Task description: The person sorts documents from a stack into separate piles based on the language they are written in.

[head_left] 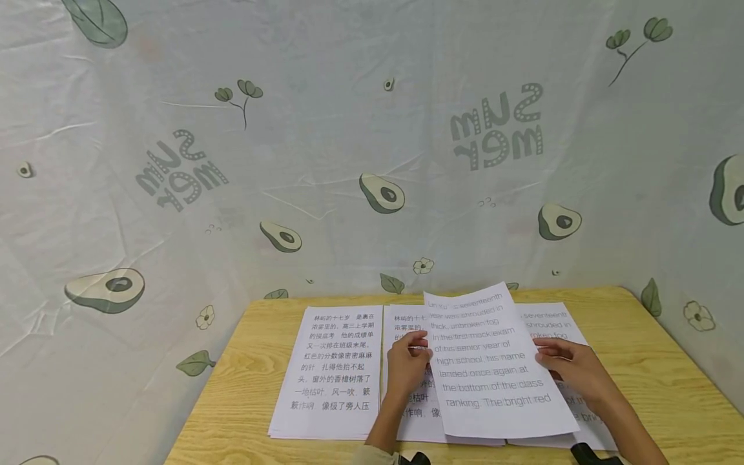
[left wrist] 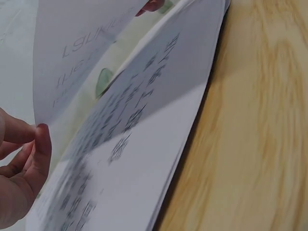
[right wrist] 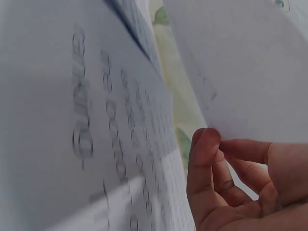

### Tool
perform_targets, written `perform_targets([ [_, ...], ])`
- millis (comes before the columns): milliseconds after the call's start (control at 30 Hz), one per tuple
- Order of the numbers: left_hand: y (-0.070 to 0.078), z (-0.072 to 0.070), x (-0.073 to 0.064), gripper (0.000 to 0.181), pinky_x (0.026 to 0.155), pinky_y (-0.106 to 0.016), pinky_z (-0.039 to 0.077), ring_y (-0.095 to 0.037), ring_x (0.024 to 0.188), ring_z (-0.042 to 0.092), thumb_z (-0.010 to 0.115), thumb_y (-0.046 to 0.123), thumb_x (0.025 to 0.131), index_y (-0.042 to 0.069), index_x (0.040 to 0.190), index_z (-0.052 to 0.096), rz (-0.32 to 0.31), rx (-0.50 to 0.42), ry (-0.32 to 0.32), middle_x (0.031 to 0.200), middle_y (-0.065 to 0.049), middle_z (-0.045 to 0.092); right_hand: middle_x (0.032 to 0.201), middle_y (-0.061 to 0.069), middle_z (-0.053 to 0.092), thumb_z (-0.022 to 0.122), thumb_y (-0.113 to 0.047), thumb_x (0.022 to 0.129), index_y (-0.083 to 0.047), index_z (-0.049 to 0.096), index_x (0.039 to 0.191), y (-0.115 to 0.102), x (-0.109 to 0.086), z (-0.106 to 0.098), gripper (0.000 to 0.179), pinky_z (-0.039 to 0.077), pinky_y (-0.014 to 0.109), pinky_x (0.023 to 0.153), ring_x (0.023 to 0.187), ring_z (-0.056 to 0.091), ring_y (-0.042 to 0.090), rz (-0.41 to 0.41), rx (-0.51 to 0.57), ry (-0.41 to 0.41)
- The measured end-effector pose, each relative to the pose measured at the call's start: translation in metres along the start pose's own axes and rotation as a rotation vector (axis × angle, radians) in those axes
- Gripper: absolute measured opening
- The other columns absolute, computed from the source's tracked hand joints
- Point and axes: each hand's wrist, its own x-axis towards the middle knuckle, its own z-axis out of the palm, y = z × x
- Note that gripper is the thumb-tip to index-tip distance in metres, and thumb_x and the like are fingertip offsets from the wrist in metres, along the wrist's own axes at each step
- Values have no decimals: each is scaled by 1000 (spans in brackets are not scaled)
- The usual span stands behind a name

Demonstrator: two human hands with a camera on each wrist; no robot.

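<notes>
A sheet of paper (head_left: 488, 368) printed with English text is held up between both hands, raised over the stacks and tilted. My left hand (head_left: 409, 363) pinches its left edge; in the left wrist view the thumb and a fingertip (left wrist: 43, 134) meet at the paper's edge. On the other side my right hand (head_left: 572, 371) pinches the right edge, which the right wrist view shows between thumb and fingers (right wrist: 207, 144). Below lie a middle stack (head_left: 407, 423) with Chinese text and a right stack (head_left: 587, 436) with English text, both partly hidden by the raised sheet.
Another stack of Chinese-text sheets (head_left: 331, 420) lies at the left, beside the middle one. All the stacks rest on a wood-grain table (head_left: 227, 400). Behind its far edge hangs a pale cloth (head_left: 325, 148) printed with avocados and leaves.
</notes>
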Motion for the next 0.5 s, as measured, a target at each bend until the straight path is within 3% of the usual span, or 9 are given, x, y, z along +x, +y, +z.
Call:
perform_targets([
  [233,0,24,1,38,64,-17,58,-6,82,69,75,-7,89,6,125,78,5,-35,-7,102,-2,73,124,14,66,66,-25,108,12,50,152,15,-1,-21,60,61,24,79,91,65,1,1,-18,-22],
  [500,4,49,-2,38,65,-16,58,-6,82,69,74,-8,90,5,125,77,0,-62,-27,102,-3,72,116,1,68,67,-26,108,13,48,152,33,1,-41,62,59,24,76,88,64,1,3,-46,-21],
])
